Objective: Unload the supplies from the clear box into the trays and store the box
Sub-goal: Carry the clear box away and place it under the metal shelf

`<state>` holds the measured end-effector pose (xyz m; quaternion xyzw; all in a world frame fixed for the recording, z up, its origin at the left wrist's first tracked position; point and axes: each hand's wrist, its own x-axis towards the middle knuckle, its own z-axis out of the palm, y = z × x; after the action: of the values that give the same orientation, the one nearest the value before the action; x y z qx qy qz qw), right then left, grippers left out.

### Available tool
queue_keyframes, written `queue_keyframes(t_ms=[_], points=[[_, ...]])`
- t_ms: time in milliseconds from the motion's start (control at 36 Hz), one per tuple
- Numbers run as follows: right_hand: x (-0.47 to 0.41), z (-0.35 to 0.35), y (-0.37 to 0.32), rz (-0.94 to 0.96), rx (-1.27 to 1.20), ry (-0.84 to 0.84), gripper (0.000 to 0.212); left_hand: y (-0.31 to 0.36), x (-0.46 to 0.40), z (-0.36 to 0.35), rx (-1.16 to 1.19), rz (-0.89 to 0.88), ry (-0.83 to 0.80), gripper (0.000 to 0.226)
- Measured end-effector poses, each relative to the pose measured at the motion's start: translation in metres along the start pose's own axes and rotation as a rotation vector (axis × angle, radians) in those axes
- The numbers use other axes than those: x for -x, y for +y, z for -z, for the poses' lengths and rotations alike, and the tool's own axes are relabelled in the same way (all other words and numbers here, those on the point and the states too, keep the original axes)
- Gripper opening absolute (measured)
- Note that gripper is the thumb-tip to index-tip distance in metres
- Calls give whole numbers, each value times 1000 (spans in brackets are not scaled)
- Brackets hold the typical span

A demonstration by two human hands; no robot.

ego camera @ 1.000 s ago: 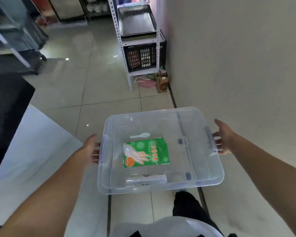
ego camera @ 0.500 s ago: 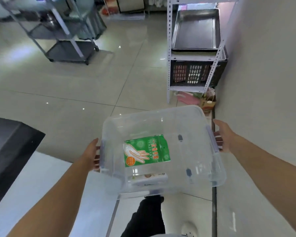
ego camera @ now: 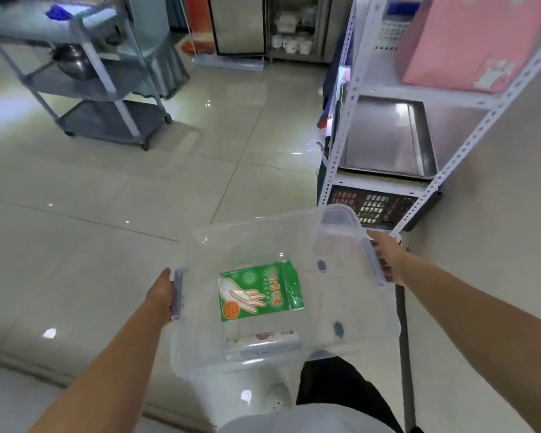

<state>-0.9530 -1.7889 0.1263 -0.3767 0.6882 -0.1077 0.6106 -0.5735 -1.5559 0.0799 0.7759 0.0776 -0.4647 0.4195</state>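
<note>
- Green packet [ego camera: 260, 290] of disposable gloves, flat on the floor of the clear box [ego camera: 350, 295]; printed with a pale hand, an orange disc and white Chinese characters, too blurred to read.
- Beside the packet, against the near wall: a small whitish roll [ego camera: 263, 342] with a red mark, label unreadable.
- Clear box: see-through plastic, rounded corners, grey-blue latch handles at both ends, carried in the air over the glossy tiled floor [ego camera: 138, 198].
- Left hand [ego camera: 161, 292] pressed to the left handle, fingers tucked under the rim; grip curled round it.
- Right hand [ego camera: 388, 260] likewise curled on the right handle.
- Ahead right: white perforated metal shelf rack [ego camera: 341, 126] with steel tray [ego camera: 384, 139], black crate [ego camera: 372, 207] below.
</note>
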Motion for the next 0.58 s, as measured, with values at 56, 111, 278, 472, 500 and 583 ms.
queue_keyframes(t_ms=[56, 111, 278, 472, 500, 583], points=[[-22, -13, -32, -11, 28, 29, 62, 35, -24, -3, -1, -1, -6, 49], [-48, -34, -59, -2, -25, 35, 52, 67, -48, -7, -10, 4, -9, 49], [-140, -107, -159, 34, -141, -92, 47, 168, -131, -18, -52, 0, 79, 54], [-214, -157, -292, -45, -110, -129, 39, 312, -202, -18, 16, 73, 114, 59], [-222, -164, -314, -40, -120, -157, 38, 332, -212, -19, 36, 66, 104, 60], [-251, -188, -372, -22, -127, -177, 35, 388, -243, -23, 87, 53, 85, 60]])
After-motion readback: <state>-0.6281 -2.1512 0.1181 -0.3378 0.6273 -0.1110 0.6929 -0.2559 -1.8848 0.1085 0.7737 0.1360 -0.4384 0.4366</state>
